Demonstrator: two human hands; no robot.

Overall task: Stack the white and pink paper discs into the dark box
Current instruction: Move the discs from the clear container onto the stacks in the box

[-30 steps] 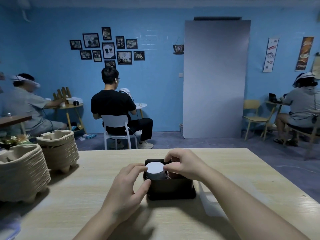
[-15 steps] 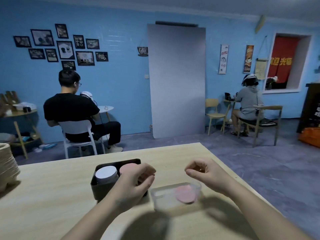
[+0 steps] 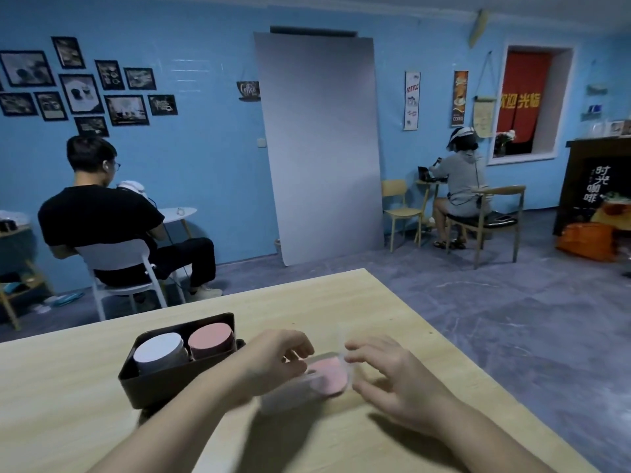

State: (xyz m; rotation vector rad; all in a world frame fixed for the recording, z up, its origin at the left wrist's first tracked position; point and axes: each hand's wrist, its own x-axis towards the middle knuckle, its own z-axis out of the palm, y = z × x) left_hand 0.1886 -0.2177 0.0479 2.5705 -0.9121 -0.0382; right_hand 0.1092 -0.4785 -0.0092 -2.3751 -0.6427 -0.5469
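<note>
left hand (image 3: pixel 273 358): reaches in from the lower left, knuckles up, fingers curled at the left rim of a clear tray (image 3: pixel 286 397), tips at a pink disc (image 3: pixel 329 375) lying in it; blur hides whether it pinches anything. right hand (image 3: pixel 389 373): palm down over the tray's right end, fingers loosely spread, holding nothing. box (image 3: pixel 160 384): on the table (image 3: pixel 341 302) just left of the tray, holding a white stack (image 3: pixel 157 349) at left and a pink stack (image 3: pixel 210 337) at right.
</note>
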